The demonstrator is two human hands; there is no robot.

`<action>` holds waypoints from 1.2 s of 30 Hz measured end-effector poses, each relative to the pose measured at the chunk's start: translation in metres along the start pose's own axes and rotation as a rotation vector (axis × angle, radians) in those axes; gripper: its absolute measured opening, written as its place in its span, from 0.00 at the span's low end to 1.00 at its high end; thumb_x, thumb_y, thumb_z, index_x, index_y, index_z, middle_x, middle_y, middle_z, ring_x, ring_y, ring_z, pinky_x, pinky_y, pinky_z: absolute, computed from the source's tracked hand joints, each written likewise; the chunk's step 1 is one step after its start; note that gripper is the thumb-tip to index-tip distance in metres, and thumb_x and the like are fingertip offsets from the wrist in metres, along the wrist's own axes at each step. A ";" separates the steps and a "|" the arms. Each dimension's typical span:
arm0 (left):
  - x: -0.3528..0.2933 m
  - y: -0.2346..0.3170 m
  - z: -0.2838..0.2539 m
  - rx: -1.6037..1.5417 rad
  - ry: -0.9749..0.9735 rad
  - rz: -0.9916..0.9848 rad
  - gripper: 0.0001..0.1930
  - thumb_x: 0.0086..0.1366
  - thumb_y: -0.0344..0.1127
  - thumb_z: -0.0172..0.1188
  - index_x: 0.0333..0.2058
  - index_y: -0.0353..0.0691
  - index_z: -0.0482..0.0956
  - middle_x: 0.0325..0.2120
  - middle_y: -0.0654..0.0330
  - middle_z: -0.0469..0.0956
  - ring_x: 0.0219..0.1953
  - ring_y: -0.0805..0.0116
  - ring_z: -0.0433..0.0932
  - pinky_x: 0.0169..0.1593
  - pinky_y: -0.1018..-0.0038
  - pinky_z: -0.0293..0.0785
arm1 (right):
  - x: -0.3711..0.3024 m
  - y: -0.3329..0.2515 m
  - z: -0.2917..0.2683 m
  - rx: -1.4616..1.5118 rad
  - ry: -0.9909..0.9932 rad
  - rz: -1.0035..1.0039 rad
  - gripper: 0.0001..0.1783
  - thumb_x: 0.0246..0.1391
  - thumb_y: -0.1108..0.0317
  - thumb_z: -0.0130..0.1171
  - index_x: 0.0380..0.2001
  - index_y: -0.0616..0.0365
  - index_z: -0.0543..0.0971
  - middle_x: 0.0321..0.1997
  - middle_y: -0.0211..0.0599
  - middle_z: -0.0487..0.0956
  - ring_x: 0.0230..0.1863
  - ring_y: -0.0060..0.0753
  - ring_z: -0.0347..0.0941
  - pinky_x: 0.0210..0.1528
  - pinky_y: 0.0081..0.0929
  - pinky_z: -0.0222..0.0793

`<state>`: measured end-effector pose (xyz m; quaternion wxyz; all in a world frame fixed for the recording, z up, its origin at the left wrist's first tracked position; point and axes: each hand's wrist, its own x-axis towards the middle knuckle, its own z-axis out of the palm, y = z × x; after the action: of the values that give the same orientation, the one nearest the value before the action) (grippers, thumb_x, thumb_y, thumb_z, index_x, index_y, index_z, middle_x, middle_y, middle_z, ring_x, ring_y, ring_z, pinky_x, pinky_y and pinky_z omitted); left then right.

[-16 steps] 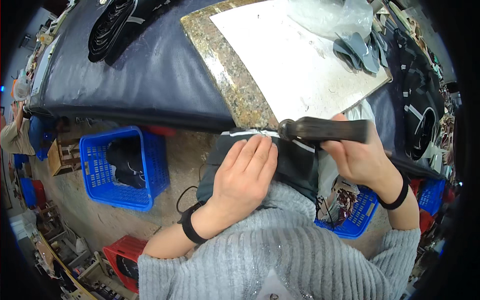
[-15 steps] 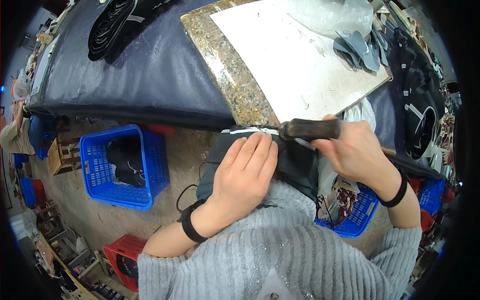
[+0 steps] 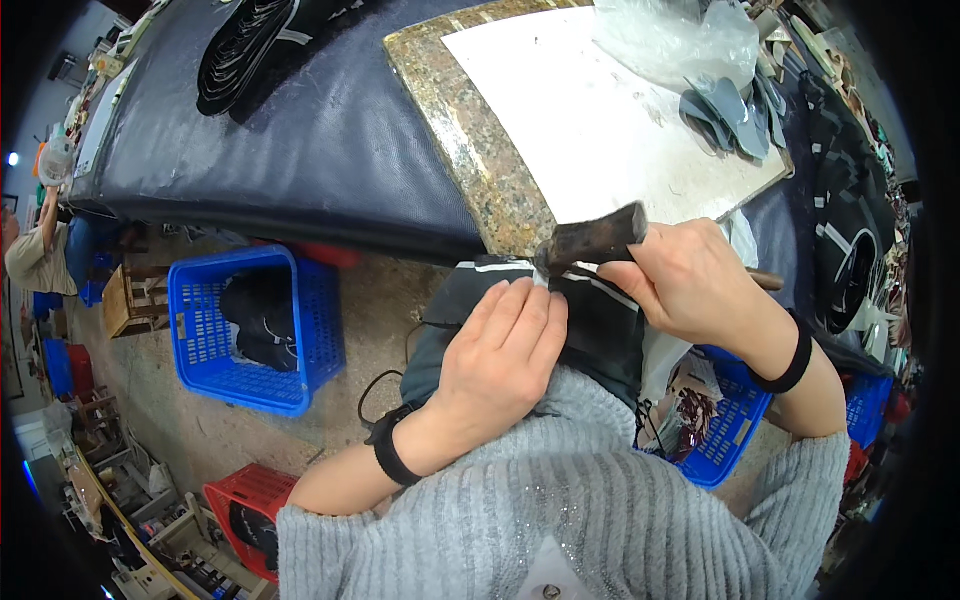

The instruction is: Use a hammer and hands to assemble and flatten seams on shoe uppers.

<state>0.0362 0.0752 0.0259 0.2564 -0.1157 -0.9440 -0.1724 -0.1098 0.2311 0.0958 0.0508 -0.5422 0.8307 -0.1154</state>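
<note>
Head view: a dark table [image 3: 330, 165] spans the top of the frame, bearing a stone slab [image 3: 455, 110] and white sheet [image 3: 610, 130] at upper centre, with a clear bag [image 3: 690, 45] and grey pieces [image 3: 738, 118] at upper right. On the floor [image 3: 370, 300], a blue basket [image 3: 258, 396] stands at left, a red crate [image 3: 225, 510] at lower left. Mid-frame, the right hand [image 3: 695, 280] grips a hammer [image 3: 600, 240], its head dark and worn; the left hand [image 3: 500, 360], fingers together, lies flat on a black piece [image 3: 590, 325] with white strips, just beside the hammer's narrow end
</note>
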 end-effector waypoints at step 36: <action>0.003 -0.029 -0.013 -0.360 -0.019 -0.388 0.44 0.42 0.37 0.76 0.58 0.31 0.62 0.55 0.45 0.65 0.54 0.50 0.69 0.57 0.63 0.67 | 0.023 0.064 0.005 -0.378 0.492 0.122 0.15 0.54 0.55 0.58 0.30 0.57 0.72 0.23 0.37 0.75 0.23 0.38 0.75 0.22 0.33 0.68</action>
<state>0.0309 0.0439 0.0299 0.1848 0.0222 -0.9050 -0.3824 -0.1750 0.2338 0.0763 -0.2465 -0.4469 0.8559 -0.0834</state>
